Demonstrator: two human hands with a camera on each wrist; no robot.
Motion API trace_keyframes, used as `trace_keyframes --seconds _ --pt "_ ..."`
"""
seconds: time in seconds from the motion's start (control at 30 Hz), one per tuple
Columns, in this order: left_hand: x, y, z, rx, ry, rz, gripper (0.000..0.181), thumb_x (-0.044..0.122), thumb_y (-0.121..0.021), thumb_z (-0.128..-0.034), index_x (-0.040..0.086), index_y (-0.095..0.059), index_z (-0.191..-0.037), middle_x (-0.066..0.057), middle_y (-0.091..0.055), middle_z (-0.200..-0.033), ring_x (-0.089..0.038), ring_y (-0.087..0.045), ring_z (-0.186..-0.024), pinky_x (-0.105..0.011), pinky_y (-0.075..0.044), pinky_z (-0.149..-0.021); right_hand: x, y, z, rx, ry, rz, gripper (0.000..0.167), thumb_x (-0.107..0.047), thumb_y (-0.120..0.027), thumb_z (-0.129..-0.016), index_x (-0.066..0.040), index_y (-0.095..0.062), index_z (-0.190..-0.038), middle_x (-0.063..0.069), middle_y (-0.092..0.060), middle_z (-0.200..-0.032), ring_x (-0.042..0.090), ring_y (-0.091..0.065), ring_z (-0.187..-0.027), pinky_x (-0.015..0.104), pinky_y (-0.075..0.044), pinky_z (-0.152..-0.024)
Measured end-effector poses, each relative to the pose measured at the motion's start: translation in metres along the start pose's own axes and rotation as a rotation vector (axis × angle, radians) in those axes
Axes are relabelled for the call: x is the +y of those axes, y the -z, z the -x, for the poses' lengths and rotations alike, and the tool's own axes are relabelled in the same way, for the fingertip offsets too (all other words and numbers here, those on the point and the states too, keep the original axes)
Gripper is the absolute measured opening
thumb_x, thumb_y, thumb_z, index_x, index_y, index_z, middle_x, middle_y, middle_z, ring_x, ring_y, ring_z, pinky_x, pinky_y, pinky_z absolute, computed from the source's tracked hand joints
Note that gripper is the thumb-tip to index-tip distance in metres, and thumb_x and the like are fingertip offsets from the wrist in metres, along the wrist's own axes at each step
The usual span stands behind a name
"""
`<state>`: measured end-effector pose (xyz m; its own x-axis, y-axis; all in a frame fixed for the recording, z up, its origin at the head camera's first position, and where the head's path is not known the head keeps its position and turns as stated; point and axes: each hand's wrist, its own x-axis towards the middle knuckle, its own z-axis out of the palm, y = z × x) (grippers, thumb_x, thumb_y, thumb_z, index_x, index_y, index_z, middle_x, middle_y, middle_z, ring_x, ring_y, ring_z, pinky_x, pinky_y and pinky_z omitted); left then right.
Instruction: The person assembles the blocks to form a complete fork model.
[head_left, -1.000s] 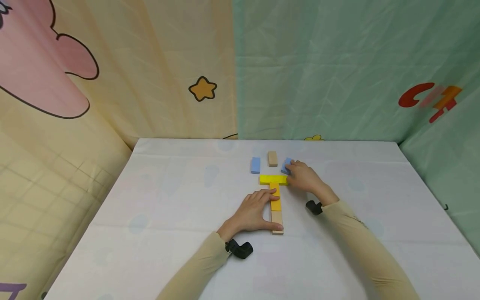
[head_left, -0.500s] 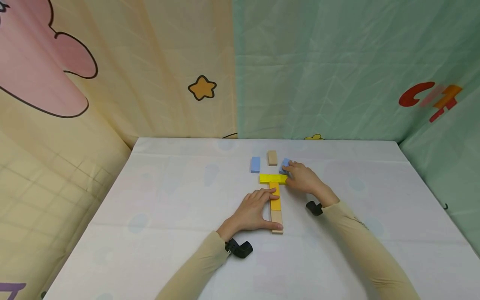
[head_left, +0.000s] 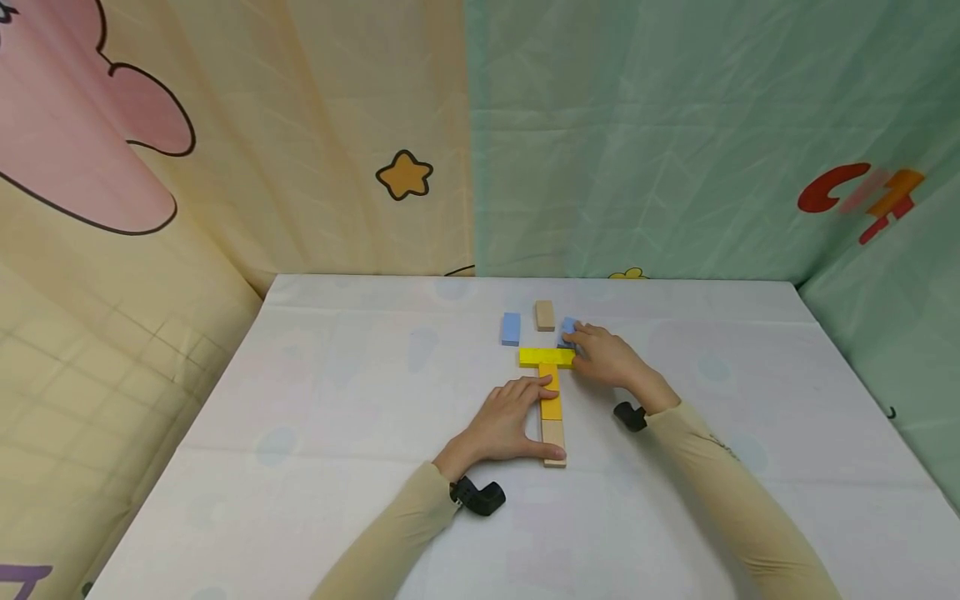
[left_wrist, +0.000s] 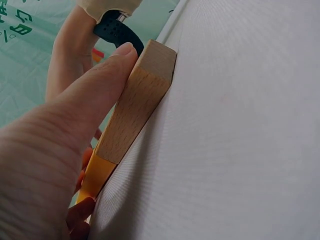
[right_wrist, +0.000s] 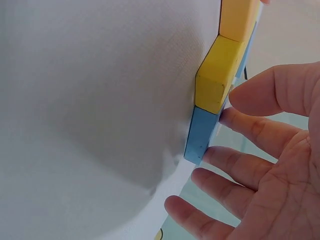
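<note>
Left hand (head_left: 504, 425): thumb and fingers spread wide; thumb on the near wood block (head_left: 553, 432), fingertips resting on the orange block (head_left: 551, 408); neither gripped.
Right hand (head_left: 609, 358): fingers parted, nearly straight; fingertips touching the right blue block (right_wrist: 201, 132), thumb tip close by the yellow block (right_wrist: 216, 75).
Near wood block and orange block: end to end, in a line running away from the person.
Yellow block: crosswise at the orange block's far end, touching it.
Right blue block: beyond the yellow block's right end, slightly slanted, apparently touching it.
Left blue block (head_left: 511, 329): near the yellow block's left end.
Far wood block (head_left: 544, 317): between the blue blocks, farther back.
All on a white table (head_left: 360, 400).
</note>
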<state>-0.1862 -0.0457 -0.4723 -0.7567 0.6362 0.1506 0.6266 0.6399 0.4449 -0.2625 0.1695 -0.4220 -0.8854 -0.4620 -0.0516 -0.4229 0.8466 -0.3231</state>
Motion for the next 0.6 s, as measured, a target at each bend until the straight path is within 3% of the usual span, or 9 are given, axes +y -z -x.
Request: trace_keyframes --seconds 0.6 --pt "0.0004 0.0007 -0.0002 -0.014 0.016 -0.001 0.085 0.071 -0.065 -0.0718 0.021 -0.045 -0.138 0.008 -0.027 -0.151 -0.014 -0.026 -0.135 -0.035 -0.032 -0.098 0.0049 -0.0028 0.0021 -0.016 0.018 -0.026 0.047 -0.005 -0.053 -0.089 0.004 -0.049 -0.135 0.026 -0.032 -0.146 0.043 -0.032 -0.131 0.056 -0.028 -0.102"
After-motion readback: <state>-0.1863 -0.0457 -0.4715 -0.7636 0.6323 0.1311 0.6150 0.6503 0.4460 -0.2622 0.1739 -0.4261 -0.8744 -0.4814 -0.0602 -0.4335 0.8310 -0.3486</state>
